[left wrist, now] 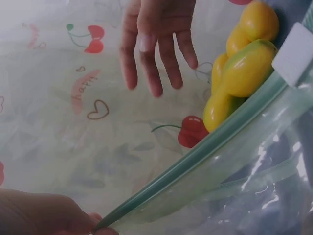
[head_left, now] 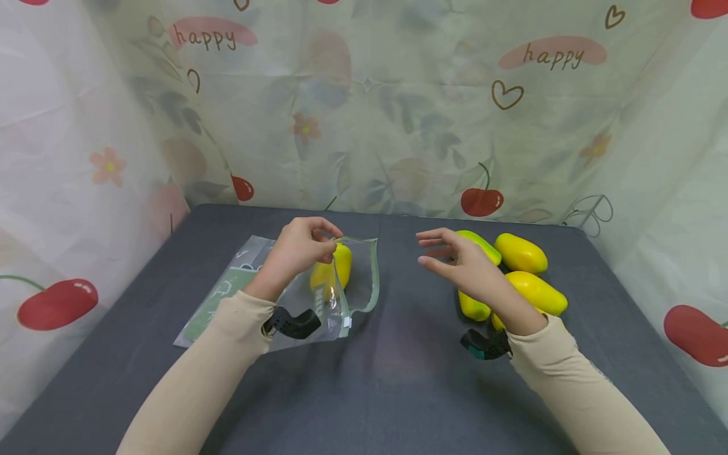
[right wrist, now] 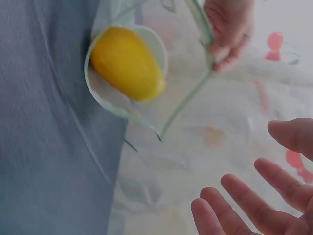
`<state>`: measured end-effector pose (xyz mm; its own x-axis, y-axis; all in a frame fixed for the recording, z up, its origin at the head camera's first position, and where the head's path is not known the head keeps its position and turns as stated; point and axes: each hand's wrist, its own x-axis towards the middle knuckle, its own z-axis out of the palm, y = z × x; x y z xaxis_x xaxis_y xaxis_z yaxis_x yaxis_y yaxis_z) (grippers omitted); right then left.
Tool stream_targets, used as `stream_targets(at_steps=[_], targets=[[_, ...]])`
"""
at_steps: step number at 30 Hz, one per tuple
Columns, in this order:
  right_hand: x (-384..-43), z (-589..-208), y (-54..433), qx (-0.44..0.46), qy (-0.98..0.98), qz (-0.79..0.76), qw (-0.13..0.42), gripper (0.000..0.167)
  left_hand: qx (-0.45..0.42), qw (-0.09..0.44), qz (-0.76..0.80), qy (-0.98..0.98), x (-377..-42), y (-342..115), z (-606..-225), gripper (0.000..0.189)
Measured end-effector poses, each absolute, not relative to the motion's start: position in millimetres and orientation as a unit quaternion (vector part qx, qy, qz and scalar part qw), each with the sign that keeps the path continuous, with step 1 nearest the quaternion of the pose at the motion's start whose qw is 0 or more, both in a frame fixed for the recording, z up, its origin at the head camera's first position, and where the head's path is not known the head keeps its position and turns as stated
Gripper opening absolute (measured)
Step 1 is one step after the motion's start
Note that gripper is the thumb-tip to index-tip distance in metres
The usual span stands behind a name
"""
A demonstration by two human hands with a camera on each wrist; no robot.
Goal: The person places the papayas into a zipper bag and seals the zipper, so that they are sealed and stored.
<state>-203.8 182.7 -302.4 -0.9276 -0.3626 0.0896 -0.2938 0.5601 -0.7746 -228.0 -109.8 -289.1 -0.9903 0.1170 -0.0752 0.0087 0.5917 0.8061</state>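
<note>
My left hand (head_left: 304, 246) pinches the upper edge of a clear zip bag (head_left: 364, 278) with a green rim, holding its mouth apart. Inside the bag lies one yellow mango (right wrist: 128, 63), seen through the opening in the right wrist view. A white slider (left wrist: 293, 55) sits on the green zip. My right hand (head_left: 463, 262) is held in the air right of the bag, fingers spread and nothing between them. Behind and under it in the head view are several yellow and greenish mangoes (head_left: 520, 253), partly covered by the hand and wrist.
The dark grey table (head_left: 392, 379) carries the bag at left and the mango group at right. A printed curtain (head_left: 364, 126) with cherries and hearts encloses the back and sides. The bag's lower part has a green printed panel (head_left: 218, 303).
</note>
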Motion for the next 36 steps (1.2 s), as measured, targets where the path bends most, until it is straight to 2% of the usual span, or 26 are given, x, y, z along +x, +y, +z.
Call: stream_targets(at_steps=[5,10,16,21,26,36], targets=[[-195,-291,206,-0.162,0.883,-0.44,0.021,0.047,0.033,0.061,0.45,0.89,-228,-110,-290,0.027],[-184,-284,230,-0.148,0.891,-0.428,-0.024,0.047,0.033,0.064,0.451,0.89,-228,-110,-290,0.027],[-174,-285,258,-0.14,0.899,-0.407,-0.079,0.049,0.032,0.062,0.454,0.888,-228,-111,-291,0.027],[-169,-290,276,-0.145,0.899,-0.401,-0.103,0.052,0.034,0.059,0.451,0.89,-228,-113,-292,0.028],[-162,-299,285,-0.125,0.915,-0.368,-0.104,0.06,0.035,0.06,0.454,0.888,-227,-114,-292,0.028],[-148,-326,306,-0.116,0.931,-0.34,-0.063,0.067,0.038,0.065,0.457,0.886,-226,-116,-291,0.027]])
